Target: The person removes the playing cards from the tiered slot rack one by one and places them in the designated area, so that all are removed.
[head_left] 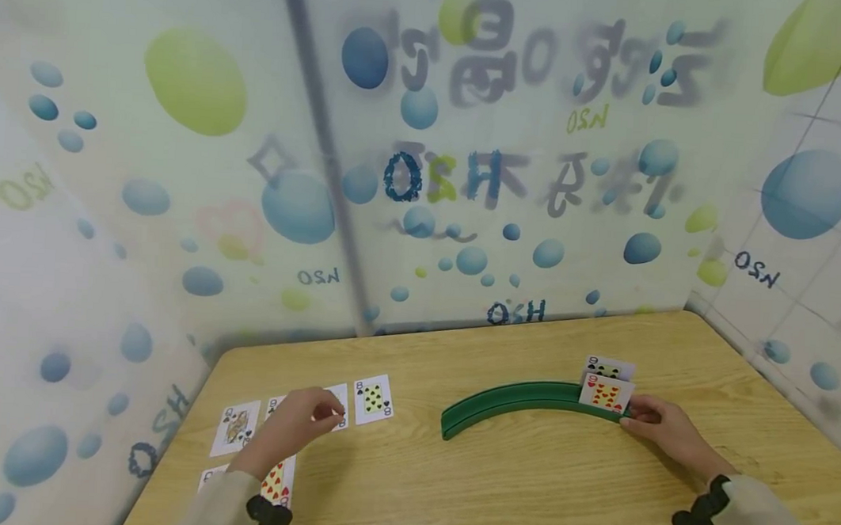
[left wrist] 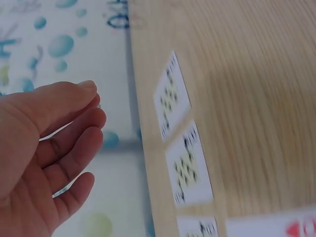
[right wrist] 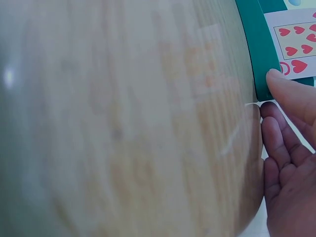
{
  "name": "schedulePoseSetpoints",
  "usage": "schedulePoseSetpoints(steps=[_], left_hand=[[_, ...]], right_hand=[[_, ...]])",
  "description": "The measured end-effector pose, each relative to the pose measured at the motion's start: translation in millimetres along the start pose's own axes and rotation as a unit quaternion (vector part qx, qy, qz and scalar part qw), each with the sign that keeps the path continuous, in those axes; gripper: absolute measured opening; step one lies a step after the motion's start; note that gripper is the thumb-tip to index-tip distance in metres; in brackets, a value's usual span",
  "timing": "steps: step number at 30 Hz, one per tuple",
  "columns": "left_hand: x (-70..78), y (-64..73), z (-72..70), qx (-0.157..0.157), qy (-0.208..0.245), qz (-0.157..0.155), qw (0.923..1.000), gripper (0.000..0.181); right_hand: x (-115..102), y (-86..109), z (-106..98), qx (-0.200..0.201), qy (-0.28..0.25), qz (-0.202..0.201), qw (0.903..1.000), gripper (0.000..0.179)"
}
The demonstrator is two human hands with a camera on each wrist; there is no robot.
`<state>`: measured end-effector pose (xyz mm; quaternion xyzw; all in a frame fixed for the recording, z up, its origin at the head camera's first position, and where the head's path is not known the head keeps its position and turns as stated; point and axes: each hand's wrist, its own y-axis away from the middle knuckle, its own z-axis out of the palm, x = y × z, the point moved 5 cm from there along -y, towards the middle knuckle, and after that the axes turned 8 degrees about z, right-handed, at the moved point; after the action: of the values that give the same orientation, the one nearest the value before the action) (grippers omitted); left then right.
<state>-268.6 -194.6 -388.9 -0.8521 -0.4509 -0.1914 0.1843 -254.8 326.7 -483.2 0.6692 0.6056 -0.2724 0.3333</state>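
A curved green card holder (head_left: 506, 398) lies on the wooden table. At its right end stands a red hearts card (head_left: 606, 395), with a black-suited card (head_left: 611, 370) behind it. My right hand (head_left: 668, 436) grips that end of the holder; the right wrist view has the thumb (right wrist: 289, 91) on the green edge beside the hearts card. My left hand (head_left: 294, 426) hovers over the cards at the left, fingers loosely bent, and holds nothing. Right of it lies a black-suited number card (head_left: 374, 400). The left forearm and hand partly hide other cards.
A row of face-up cards runs along the left of the table, with a face card (head_left: 236, 427) at its left end. Nearer the front lies another hearts card (head_left: 278, 483), partly covered by the sleeve. Patterned walls (head_left: 456, 256) with blue and green dots border the table.
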Motion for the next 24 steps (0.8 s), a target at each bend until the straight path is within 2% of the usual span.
schedulePoseSetpoints(steps=[7,10,20,24], left_hand=[[41.8,-34.5,22.5,0.001,0.009,0.079,0.9968,0.005],[57.1,-48.4,34.8,-0.006,0.022,0.1,0.9947,0.005],[105.4,-98.9,75.5,-0.021,0.079,0.125,0.9887,0.011],[126.5,-116.3,89.3,-0.027,0.106,0.141,0.9841,0.013]], right_hand=[[0.3,-0.6,-0.5,-0.001,0.001,0.004,1.0,0.058],[0.6,-0.2,-1.0,0.005,0.004,0.0,1.0,0.057],[3.3,-0.7,-1.0,0.004,-0.001,0.004,1.0,0.059],[1.8,-0.7,0.0,0.003,-0.005,0.003,1.0,0.058]])
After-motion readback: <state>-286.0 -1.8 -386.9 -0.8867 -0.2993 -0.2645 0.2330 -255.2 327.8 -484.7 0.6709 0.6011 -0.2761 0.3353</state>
